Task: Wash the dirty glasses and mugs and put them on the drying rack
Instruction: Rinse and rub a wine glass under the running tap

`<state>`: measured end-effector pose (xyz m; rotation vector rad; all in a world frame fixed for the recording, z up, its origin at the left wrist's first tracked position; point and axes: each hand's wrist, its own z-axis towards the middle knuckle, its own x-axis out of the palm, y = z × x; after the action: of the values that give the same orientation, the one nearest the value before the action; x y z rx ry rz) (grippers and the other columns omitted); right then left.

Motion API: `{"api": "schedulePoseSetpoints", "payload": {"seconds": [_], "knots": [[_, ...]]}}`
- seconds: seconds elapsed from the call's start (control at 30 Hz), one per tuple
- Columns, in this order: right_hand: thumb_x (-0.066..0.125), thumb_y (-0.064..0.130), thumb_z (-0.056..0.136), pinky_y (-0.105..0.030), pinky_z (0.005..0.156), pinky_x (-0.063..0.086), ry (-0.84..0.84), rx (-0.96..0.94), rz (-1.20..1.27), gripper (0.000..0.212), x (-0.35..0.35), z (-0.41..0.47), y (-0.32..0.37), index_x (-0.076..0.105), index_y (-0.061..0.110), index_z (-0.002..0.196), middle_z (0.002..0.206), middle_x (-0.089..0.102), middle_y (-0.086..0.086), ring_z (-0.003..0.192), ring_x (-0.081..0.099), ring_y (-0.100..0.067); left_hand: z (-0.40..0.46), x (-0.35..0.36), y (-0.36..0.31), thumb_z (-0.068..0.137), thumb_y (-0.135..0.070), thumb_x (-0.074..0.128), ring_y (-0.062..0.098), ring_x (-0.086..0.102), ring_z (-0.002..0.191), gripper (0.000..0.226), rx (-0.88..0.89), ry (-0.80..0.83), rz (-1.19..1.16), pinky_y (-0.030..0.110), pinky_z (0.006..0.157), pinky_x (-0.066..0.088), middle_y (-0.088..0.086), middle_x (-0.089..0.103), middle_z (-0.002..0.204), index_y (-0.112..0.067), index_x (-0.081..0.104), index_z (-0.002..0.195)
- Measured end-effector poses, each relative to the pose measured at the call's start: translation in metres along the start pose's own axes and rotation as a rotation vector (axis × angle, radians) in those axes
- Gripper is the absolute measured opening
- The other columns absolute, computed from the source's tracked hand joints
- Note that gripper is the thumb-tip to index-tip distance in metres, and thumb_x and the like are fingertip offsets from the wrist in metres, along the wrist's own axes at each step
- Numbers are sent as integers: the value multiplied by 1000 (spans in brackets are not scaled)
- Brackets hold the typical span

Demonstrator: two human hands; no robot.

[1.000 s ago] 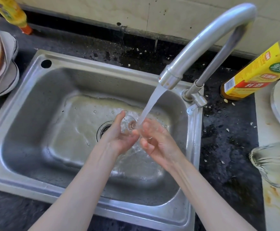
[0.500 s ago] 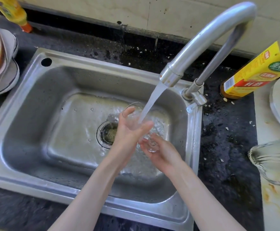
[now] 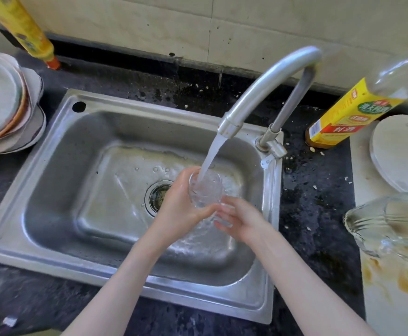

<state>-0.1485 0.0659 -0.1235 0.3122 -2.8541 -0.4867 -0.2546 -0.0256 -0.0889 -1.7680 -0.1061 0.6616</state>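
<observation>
Head view, looking down. We hold a clear glass over the steel sink, right of the drain and mouth up under the stream of water falling from the curved faucet. Our left hand wraps the glass's left side, fingers curled round it, thumb across the front. Our right hand grips the lower part, fingers curled at the base; through the running water the foot of the glass is hard to make out. Water sheets across the basin floor beneath our hands.

Surface: a dark, speckled countertop, wet and dotted with pale crumbs around the faucet base. Behind it, a pale tiled wall with a dark strip along its foot.

Left of the sink, a stack of plates stands on the counter. Beyond it, a yellow bottle with an orange cap leans at the wall. Right of the faucet, a bottle with a yellow label. Further right, a pale board with brown stains carries a round white plate and a ribbed glass vessel lying on its side.
</observation>
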Motion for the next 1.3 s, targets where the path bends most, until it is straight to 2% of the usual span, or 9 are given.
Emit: {"api": "schedulePoseSetpoints", "payload": {"seconds": [0.07,0.13,0.23,0.4,0.57,0.8,0.97,1.1,1.3], "knots": [[44,8,97,-36,79,47,3,-34,146,12,-2,-9,17,52,8,88,111,56,-15,109,54,-26,1,-1,-6,67,-17,81,3,53,97,58,8,1,11,18,84,42,-8,55,106,-33,45,109],[37,5,99,-38,97,41,52,-73,289,17,-6,-19,33,50,1,108,132,49,-19,129,44,-30,1,-2,-12,64,-25,79,10,54,102,57,4,-14,5,29,87,45,-8,54,110,-34,46,110],[34,7,100,-39,108,34,97,-125,414,36,-10,-31,48,39,-3,134,141,44,-20,133,40,-31,0,-5,-21,64,-26,77,10,54,103,56,-4,-37,0,33,89,47,-11,53,110,-38,45,109],[32,13,102,-40,111,32,136,-127,552,42,-15,-38,59,33,-7,138,141,43,-21,133,40,-32,-4,-9,-27,69,-13,78,9,50,106,60,-24,-57,62,23,91,40,-7,53,114,-31,43,113],[31,11,101,-38,105,37,146,-156,578,36,-20,-43,67,43,-6,131,139,47,-19,131,43,-30,-6,-14,-34,69,-16,79,5,48,103,60,-46,-33,81,19,85,37,-11,51,114,-32,43,114],[35,5,99,-34,92,43,170,-121,564,21,-20,-56,75,53,-5,96,126,54,-17,125,49,-29,-5,-14,-44,68,-18,79,7,52,99,60,-50,-42,61,23,81,42,-12,53,111,-46,41,105],[35,8,98,-30,82,47,203,-125,610,24,-24,-67,87,52,-7,107,103,60,-15,111,55,-27,-7,-16,-53,70,-17,78,1,51,97,57,-53,-32,73,16,74,38,-14,51,110,-41,42,108],[40,12,97,-27,94,44,204,-117,590,26,-32,-77,105,53,-10,97,98,60,-18,90,60,-26,-7,-16,-60,69,-18,79,2,50,96,56,-41,-42,112,9,74,37,-15,52,108,-38,43,108],[44,15,96,-30,80,49,208,-113,646,31,-42,-83,125,48,-9,115,103,61,-20,93,60,-28,-9,-20,-72,68,-22,80,-6,52,94,57,-27,-93,129,3,72,36,-21,56,105,-45,43,104]]}}
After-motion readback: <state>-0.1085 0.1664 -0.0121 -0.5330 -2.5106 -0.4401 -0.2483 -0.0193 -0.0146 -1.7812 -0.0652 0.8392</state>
